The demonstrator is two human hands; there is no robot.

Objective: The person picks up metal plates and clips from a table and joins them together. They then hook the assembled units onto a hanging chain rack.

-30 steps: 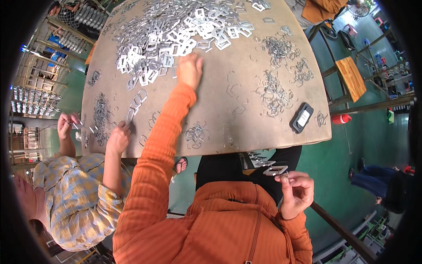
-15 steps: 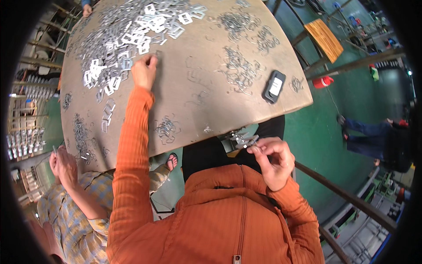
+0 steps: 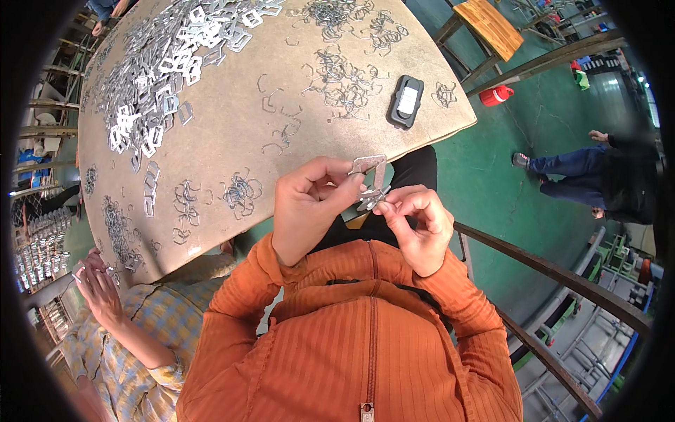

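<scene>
My left hand [image 3: 313,207] is closed on a flat metal frame [image 3: 380,172] with a rectangular opening, held just off the table's near edge. Close beside it, my right hand [image 3: 422,228] pinches a thin bent wire clip [image 3: 384,191] between thumb and forefinger. The clip meets the lower end of the frame; whether it is hooked on cannot be made out. A small shiny metal part [image 3: 367,202] sits beneath the fingertips, partly hidden by them.
A big pile of metal frames [image 3: 169,77] covers the table's [image 3: 232,126] far left. Heaps of wire clips [image 3: 344,81] lie farther right, near a black case [image 3: 406,102]. Smaller clip heaps [image 3: 240,192] line the near edge. At left, a co-worker's hand [image 3: 98,292] holds a metal piece.
My left hand has come back from the frame pile toward my right hand, bringing a metal frame. My right hand stays near the table edge. The view has shifted somewhat.
</scene>
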